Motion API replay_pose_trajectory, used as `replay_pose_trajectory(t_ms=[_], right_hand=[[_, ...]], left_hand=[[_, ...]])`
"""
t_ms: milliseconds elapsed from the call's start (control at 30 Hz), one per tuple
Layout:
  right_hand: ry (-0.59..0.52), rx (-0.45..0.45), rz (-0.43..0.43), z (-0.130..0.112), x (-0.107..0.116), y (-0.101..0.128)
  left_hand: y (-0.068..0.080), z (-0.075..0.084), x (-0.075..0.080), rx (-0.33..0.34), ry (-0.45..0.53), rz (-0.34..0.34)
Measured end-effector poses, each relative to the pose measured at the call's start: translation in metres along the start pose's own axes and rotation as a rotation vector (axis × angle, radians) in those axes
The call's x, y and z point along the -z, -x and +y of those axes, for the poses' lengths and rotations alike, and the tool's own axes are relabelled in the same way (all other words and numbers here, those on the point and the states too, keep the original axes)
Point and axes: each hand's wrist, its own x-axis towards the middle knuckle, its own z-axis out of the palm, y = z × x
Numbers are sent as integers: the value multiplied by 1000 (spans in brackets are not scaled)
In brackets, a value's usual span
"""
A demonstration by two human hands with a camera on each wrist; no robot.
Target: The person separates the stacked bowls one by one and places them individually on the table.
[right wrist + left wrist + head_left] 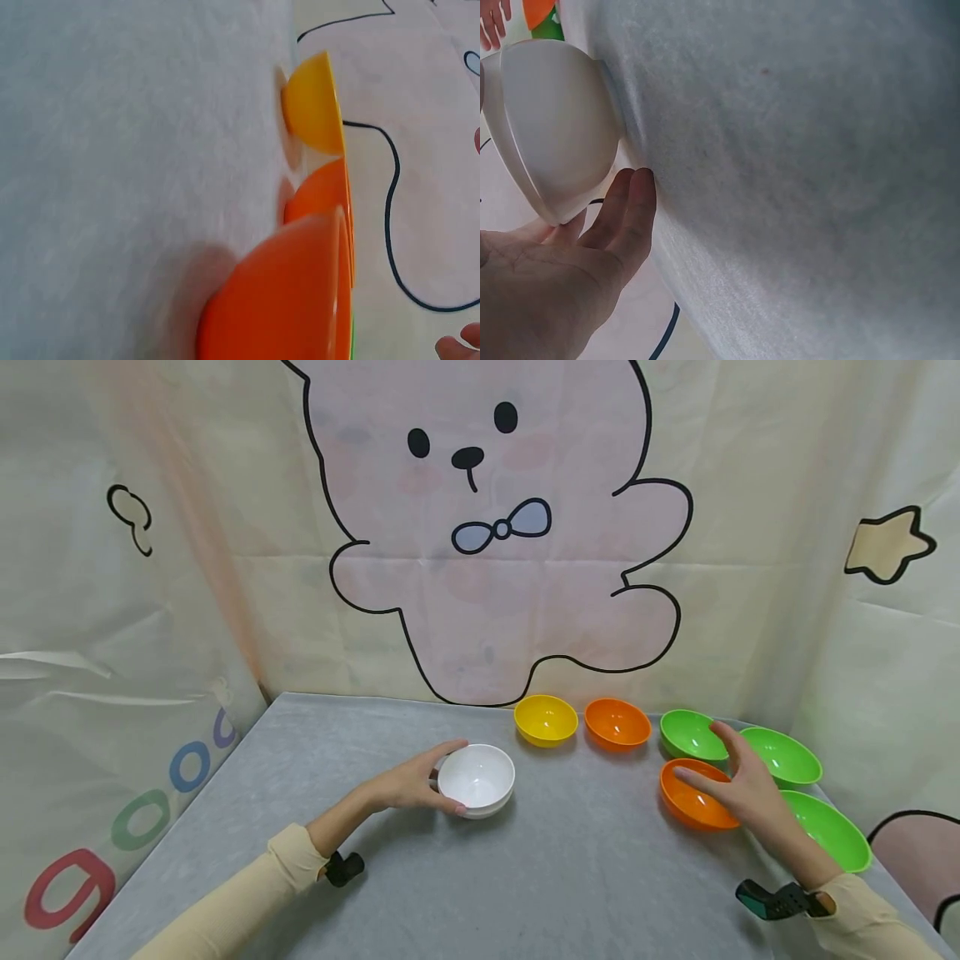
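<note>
Left hand [408, 785]: cupped round the left wall of the white bowls [477, 779], thumb at the far rim and fingers curled under the near side; the left wrist view shows a seam along the wall, so two white bowls sit nested, the grip steadying the pair upright on the grey table cloth [570, 877]. Right hand [738, 781]: fingers straight and spread, hovering over the near orange bowl [693, 797]; whether the fingertips touch its rim cannot be told from the head view, and it grips nothing. The near orange bowl stands at about three o'clock from the white bowls, well apart. Outward from it: a yellow bowl [545, 719] and a second orange bowl [617, 723] at twelve to one o'clock along the back edge, then three green bowls [783, 756] curving round the right hand at two to four o'clock, all mouth-up and single, likely laid out by colour within easy reach. Behind: a cartoon bear backdrop [495, 527].
</note>
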Motion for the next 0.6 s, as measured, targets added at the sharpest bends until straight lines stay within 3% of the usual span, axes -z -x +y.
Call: replay_pose_trajectory(t_ms=[200,600], right_hand=[[-70,43,-33,-10,-17,-11],[-273,144,-130,-34,-61,-31]], left_hand=[[0,-3,0,17,-3,7],[2,-4,1,-47,48,-3]])
